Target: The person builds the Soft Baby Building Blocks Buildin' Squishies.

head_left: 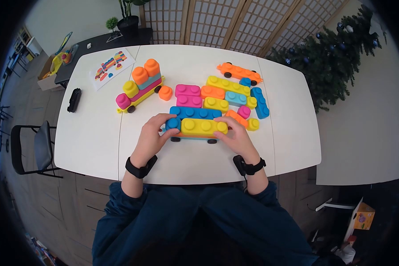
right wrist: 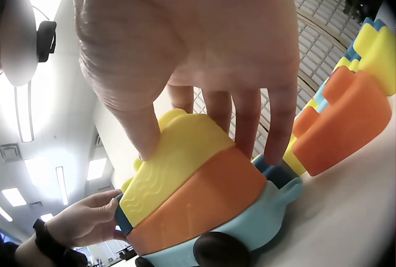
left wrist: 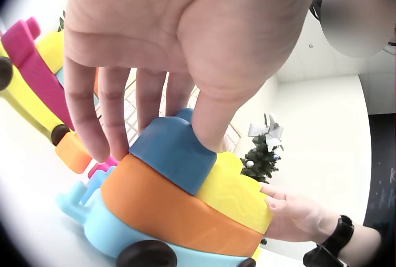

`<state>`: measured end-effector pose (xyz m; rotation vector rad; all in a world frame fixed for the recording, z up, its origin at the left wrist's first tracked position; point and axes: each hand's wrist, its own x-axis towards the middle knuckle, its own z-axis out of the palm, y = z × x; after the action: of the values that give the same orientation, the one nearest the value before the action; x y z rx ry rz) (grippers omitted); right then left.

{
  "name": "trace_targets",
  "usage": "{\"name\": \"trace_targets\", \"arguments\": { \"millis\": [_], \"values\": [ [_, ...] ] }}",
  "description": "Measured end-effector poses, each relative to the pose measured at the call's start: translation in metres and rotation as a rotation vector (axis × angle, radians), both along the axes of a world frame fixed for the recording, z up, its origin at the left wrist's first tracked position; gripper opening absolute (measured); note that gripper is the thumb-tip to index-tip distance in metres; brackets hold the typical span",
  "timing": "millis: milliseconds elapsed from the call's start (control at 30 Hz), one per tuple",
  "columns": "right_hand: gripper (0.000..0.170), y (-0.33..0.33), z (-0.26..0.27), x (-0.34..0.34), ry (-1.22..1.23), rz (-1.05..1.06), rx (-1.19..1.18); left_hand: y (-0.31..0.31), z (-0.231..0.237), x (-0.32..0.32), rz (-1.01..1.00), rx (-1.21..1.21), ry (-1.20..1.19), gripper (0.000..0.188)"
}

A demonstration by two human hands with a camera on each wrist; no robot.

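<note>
On the table in front of me is a toy wagon with a light blue wheeled base, a long orange block on it, and a top layer of one small blue block and one long yellow block. My left hand pinches the blue block between thumb and fingers at the wagon's left end. At the other end my right hand grips the yellow block, thumb on the near side, fingers on the far side. A long blue block lies just behind the wagon.
Behind lie pink blocks, a long yellow block and several others. A loaded yellow wagon stands left, an orange wheeled base back right. A picture sheet and a black case lie on the left.
</note>
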<state>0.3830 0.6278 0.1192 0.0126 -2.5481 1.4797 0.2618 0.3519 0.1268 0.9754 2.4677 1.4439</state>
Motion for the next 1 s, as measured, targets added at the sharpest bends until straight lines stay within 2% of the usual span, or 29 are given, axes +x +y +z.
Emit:
{"name": "trace_targets", "arguments": {
  "millis": [233,300,633,1000],
  "values": [
    [0.041,0.002,-0.006,0.000,-0.053,0.006,-0.065,-0.001,0.003,0.000,-0.017,-0.002,0.009,0.044],
    [0.042,0.001,-0.009,0.000,-0.068,0.018,-0.197,-0.001,0.005,0.001,0.000,-0.039,-0.032,0.044],
    [0.043,0.000,-0.008,0.002,-0.065,0.023,-0.141,0.000,-0.001,0.003,0.023,-0.001,-0.021,0.045],
    [0.043,-0.001,-0.009,0.002,-0.079,0.010,-0.201,0.000,-0.002,0.003,0.023,-0.007,-0.031,0.045]
  ]
}}
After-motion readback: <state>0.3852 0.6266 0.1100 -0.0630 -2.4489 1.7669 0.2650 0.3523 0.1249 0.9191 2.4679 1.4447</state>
